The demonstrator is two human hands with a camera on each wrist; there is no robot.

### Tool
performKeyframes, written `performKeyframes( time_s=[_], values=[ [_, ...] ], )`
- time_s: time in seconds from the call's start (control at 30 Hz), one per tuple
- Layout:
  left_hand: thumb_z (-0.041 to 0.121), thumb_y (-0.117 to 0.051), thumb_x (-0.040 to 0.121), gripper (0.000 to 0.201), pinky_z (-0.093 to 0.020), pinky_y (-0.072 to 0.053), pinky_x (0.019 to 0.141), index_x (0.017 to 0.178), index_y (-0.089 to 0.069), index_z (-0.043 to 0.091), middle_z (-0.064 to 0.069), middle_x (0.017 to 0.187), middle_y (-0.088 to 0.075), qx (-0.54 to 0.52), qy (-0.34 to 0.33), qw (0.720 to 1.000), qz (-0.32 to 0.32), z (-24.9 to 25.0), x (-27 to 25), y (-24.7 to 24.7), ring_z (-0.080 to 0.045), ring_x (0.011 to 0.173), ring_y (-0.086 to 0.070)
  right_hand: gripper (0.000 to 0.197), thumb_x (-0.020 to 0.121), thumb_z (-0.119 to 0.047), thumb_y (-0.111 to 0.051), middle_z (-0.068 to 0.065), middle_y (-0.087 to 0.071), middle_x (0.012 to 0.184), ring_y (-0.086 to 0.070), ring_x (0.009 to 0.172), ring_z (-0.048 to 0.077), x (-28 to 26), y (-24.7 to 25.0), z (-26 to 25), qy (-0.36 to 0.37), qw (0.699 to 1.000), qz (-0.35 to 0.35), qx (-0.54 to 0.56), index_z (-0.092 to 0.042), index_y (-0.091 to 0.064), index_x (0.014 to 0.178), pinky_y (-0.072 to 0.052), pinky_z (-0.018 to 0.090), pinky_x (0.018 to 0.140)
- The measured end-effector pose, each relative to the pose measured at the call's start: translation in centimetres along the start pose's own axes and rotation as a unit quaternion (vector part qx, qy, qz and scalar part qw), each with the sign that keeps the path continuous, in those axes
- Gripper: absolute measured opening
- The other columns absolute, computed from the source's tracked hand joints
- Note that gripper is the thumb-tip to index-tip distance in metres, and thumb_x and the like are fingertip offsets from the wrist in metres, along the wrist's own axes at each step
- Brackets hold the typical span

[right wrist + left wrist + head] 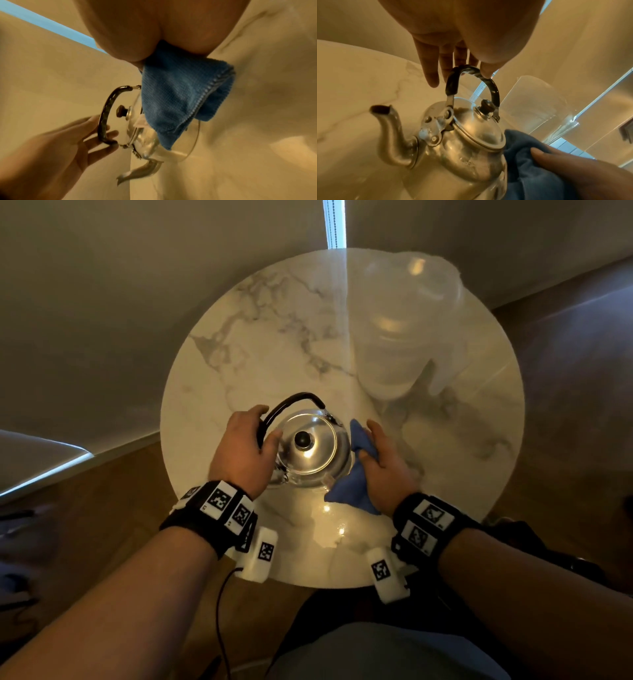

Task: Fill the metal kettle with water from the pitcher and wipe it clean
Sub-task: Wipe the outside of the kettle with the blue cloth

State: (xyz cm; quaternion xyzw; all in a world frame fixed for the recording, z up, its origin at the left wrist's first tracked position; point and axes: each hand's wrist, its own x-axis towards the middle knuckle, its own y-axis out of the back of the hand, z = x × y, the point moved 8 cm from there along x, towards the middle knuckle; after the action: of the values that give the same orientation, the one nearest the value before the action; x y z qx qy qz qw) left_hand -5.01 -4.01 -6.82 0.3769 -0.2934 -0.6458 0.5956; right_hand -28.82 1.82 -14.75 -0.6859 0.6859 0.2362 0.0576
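A: Surface and room?

B: Round marble-look table (239, 364) fills the middle of the head view, pale with grey veins. Plain walls behind, a bright strip of window (334, 224) at top centre, wood floor at lower left.

A: Anything hard to read?

B: The clear pitcher (407, 330) at upper right of the head view is blurred; its water level cannot be judged. In the right wrist view the blue cloth (175, 94) covers much of the kettle body. The right fingers are mostly hidden behind the cloth.

A: Kettle?

B: Metal kettle (308, 450) stands on the table near its lower edge, lid on, black knob up, spout (388, 129) towards lower left in the left wrist view.

A: Hands?

B: Left hand (243, 450) is at the kettle's black handle (471, 75), fingers loosely extended, fingertips and thumb touching it rather than wrapped round. Right hand (387, 470) grips the bunched cloth and presses it against the kettle's right side.
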Motion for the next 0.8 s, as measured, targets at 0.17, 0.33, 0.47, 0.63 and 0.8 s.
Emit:
performKeyframes(
  time_s=[0.17, 0.33, 0.47, 0.63, 0.8],
  values=[
    [0.019, -0.062, 0.102, 0.033, -0.028, -0.047, 0.091, 0.134, -0.070, 0.019, -0.007, 0.120, -0.066, 0.034, -0.017, 0.999, 0.023, 1.2, 0.2, 1.2, -0.025, 0.104, -0.066, 0.058, 0.108, -0.011, -0.043, -0.005, -0.024, 0.168, -0.031, 0.150, 0.017, -1.7, -3.2, 0.3, 0.053, 0.990, -0.098, -0.085, -0.024, -0.025, 0.161, -0.021, 0.020, 0.119],
    [0.028, -0.069, 0.093, 0.017, -0.035, -0.057, 0.076, 0.110, -0.072, 0.032, 0.009, 0.101, -0.074, -0.011, 0.003, 1.000, -0.015, 2.3, -1.1, 1.6, -0.014, 0.085, -0.069, 0.058, 0.107, -0.015, -0.042, 0.000, -0.017, 0.171, -0.023, 0.155, 0.022, 0.0, -3.8, 0.7, 0.063, 0.993, -0.041, -0.094, -0.032, -0.027, 0.160, -0.023, 0.040, 0.126],
    [0.032, -0.067, 0.095, 0.017, -0.040, -0.062, 0.081, 0.111, -0.068, 0.036, 0.011, 0.098, -0.078, -0.042, 0.012, 0.998, -0.042, 1.7, -1.0, 0.9, -0.013, 0.082, -0.075, 0.053, 0.105, -0.010, -0.041, -0.010, -0.036, 0.154, -0.035, 0.140, 0.007, 2.7, -3.4, -0.9, 0.060, 0.997, -0.006, -0.048, -0.020, -0.035, 0.157, -0.017, -0.001, 0.108],
    [0.036, -0.067, 0.089, 0.018, -0.047, -0.065, 0.082, 0.106, -0.069, 0.042, 0.012, 0.100, -0.077, -0.098, 0.012, 0.993, -0.071, 0.2, 0.3, 0.7, -0.017, 0.081, -0.078, 0.057, 0.107, -0.015, -0.044, 0.001, -0.039, 0.163, -0.037, 0.146, 0.013, -2.0, -4.9, 1.3, 0.033, 0.997, -0.002, -0.067, -0.030, -0.027, 0.160, -0.025, 0.017, 0.114],
    [0.038, -0.068, 0.085, 0.017, -0.050, -0.064, 0.084, 0.102, -0.069, 0.042, 0.010, 0.095, -0.078, -0.119, 0.010, 0.989, -0.083, -0.5, 1.5, 0.7, -0.019, 0.085, -0.078, 0.055, 0.103, 0.000, -0.042, 0.010, -0.056, 0.148, -0.054, 0.132, 0.022, 2.2, -2.8, -0.7, 0.017, 0.997, 0.062, -0.049, -0.021, -0.042, 0.154, -0.041, 0.025, 0.108]
  ],
)
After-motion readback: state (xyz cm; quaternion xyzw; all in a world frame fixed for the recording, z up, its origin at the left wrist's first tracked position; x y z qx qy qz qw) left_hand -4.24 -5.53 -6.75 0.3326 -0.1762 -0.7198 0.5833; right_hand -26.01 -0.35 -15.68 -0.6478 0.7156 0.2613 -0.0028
